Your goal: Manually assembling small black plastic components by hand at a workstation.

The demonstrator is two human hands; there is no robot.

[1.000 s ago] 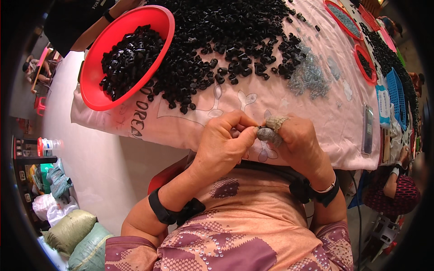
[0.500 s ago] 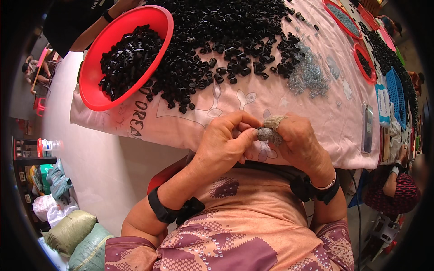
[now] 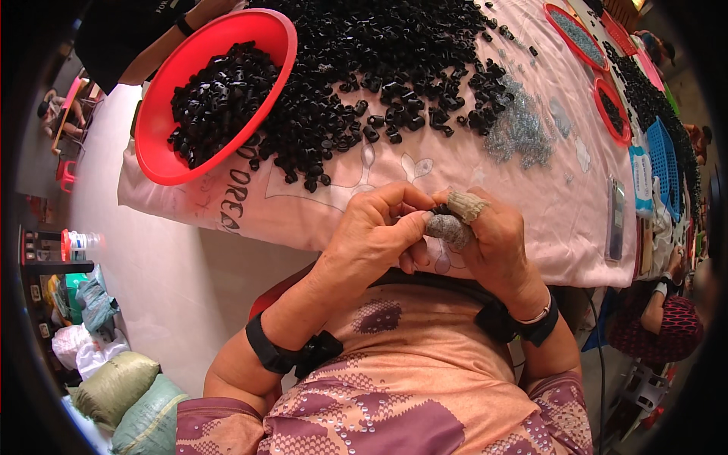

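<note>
Your left hand [image 3: 370,233] and right hand [image 3: 497,236], both curled closed, pinch a small black piece [image 3: 438,208]; mostly hidden, its long axis and pointing direction unreadable.

Pale, smooth floor [image 3: 159,296], brightly lit at left and shaded near the table [image 3: 561,239], which is draped in pink cloth. Left margin: dark shelf [image 3: 57,268] carrying a white-and-red tub [image 3: 85,246]; below, plastic bags [image 3: 74,345] and stuffed greenish sacks [image 3: 114,383]; farther back, a red stool [image 3: 67,178]. Lower right: dark hanging cable [image 3: 602,364], white openwork plastic frame [image 3: 648,388].
</note>
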